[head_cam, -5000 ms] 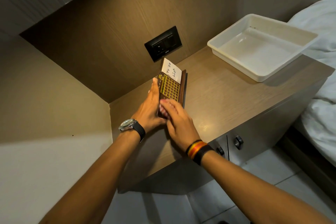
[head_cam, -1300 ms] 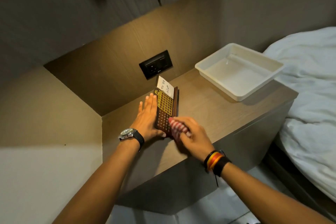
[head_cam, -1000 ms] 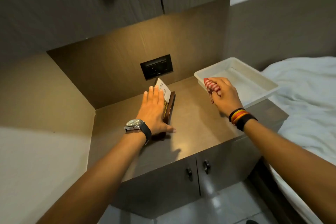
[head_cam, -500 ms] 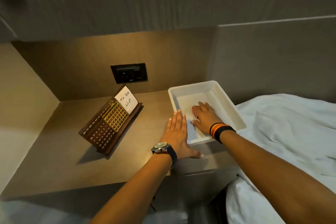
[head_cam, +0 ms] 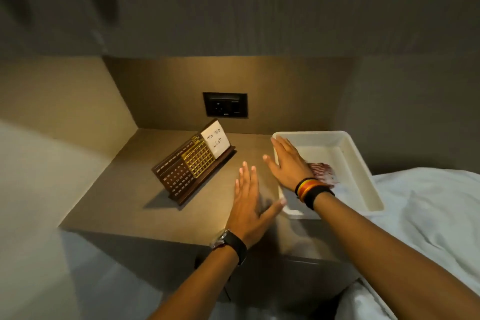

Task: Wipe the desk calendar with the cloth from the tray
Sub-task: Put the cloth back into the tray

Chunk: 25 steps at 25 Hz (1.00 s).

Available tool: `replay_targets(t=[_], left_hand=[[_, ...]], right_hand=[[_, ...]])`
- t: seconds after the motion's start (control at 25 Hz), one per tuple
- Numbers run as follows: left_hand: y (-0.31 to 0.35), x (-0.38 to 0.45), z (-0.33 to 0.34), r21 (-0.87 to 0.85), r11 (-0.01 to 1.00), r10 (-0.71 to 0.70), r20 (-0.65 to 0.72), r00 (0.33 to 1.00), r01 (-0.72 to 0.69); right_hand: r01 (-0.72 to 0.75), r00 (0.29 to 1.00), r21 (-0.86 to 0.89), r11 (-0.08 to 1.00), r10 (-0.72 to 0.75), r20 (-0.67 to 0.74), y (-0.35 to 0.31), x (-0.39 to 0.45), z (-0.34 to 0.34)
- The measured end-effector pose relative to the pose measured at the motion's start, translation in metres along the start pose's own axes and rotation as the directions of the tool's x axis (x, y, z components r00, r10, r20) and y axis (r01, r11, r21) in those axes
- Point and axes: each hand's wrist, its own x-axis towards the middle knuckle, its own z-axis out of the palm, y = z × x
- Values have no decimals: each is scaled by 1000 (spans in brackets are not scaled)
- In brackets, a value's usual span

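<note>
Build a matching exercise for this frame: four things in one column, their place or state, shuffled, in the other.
Things:
1. cloth
2. calendar
3. left hand
4. socket

Places or states:
A. on the back wall
B. lying in the white tray
C. open and flat over the cabinet top, beside the tray's near corner
D. propped at a slant, with a "To Do List" note

Pairs: 1-B, 2-D, 3-C, 4-A
</note>
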Motion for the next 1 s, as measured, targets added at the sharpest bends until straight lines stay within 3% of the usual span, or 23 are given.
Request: replay_targets(t=[0.16, 0.32, 0.44, 0.6, 0.72, 0.84, 1.0], left_hand=[[-22, -31, -32, -190, 945, -314, -308, 898, 265], [-46, -41, -62, -377, 845, -522, -427, 738, 379], [-67, -36, -83, -489, 771, -616, -411, 672, 407], [-74, -20, -102, -648, 648, -688, -271, 674, 400], [-79, -7, -116, -698, 607, -705, -251, 663, 380], [-87, 10, -138, -681, 631, -695, -283, 661, 373], [-92, 32, -162, -604, 675, -665, -248, 705, 425]], right_hand=[[-113, 990, 387, 915, 70, 122, -81, 55, 35], [-269, 961, 519, 812, 186, 206, -96, 99, 72], [-286, 956, 544, 789, 200, 214, -98, 114, 81], [-255, 966, 589, 767, 173, 193, -94, 107, 83], [-240, 971, 630, 739, 189, 147, -86, 91, 76], [-245, 965, 641, 727, 245, 91, -83, 56, 66], [-271, 950, 625, 732, 309, 49, -78, 15, 76]])
